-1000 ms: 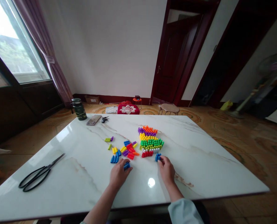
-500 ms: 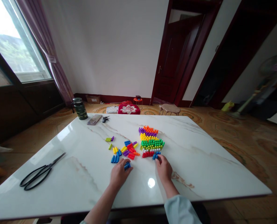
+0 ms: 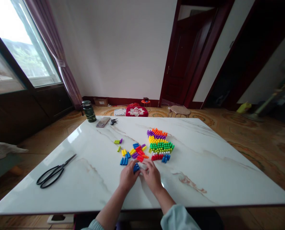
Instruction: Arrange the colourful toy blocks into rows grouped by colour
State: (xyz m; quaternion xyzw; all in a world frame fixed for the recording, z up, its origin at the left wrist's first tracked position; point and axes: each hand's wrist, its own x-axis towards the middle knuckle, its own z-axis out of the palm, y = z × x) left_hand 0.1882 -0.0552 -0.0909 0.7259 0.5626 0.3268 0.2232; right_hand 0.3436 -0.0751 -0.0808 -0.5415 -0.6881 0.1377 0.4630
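Observation:
My left hand (image 3: 128, 175) is closed around several blue plastic pegs (image 3: 136, 167), small tubes with rounded ends, just above the near part of the table. Close beside it on the right is my right hand (image 3: 152, 175), its fingers bent in toward the blue pegs. Whatever lies between the right fingertips is too small to make out. Beyond the hands, loose pegs (image 3: 139, 150) in several colours lie in a pile. To the right, upright pegs (image 3: 161, 147) stand in colour-grouped rows, with a small blue group (image 3: 165, 158) at the near end.
Black-handled scissors (image 3: 54, 174) lie at the left of the white marbled table (image 3: 219, 179). Along the back left stand a camouflage flask (image 3: 89, 111), a phone (image 3: 103, 122) and keys (image 3: 113, 121). A stool (image 3: 179, 111) is on the floor behind the table.
My right hand has left the blue pegs by the red row and moved left to my left hand. The blue group there now stands uncovered. The view has shifted slightly left.

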